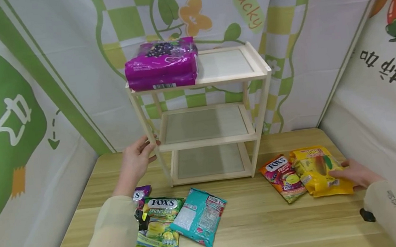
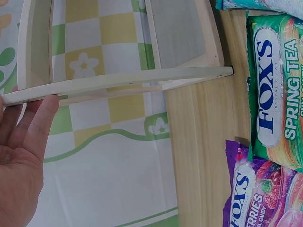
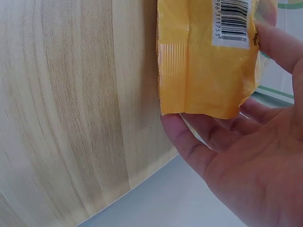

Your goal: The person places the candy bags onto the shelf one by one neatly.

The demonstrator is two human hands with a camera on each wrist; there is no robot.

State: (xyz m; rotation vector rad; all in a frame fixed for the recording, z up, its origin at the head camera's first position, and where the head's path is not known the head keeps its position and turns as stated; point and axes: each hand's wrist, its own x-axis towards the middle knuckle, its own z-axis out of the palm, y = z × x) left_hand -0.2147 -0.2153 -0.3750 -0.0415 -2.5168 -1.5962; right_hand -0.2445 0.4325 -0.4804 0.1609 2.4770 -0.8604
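Observation:
My left hand (image 1: 136, 157) grips the left front post of a small three-tier wooden shelf (image 1: 207, 142); in the left wrist view its fingers (image 2: 40, 125) reach behind the post. At the right, my right hand (image 1: 359, 172) holds a yellow candy bag (image 1: 318, 171) printed with a mango. The right wrist view has the thumb over the bag's barcode side and the other fingers along its end and under it, close to the tabletop. An orange-red Fox's Fruits bag (image 1: 283, 179) lies just left of the yellow one.
A shiny purple grape candy pack (image 1: 162, 68) sits on the top tier's left half. Before the shelf lie a green Fox's Spring Tea bag (image 1: 162, 225), a teal bag (image 1: 199, 217) and a purple Fox's berries bag (image 2: 258, 194). Printed curtains (image 1: 363, 92) enclose the wooden table (image 1: 268, 229).

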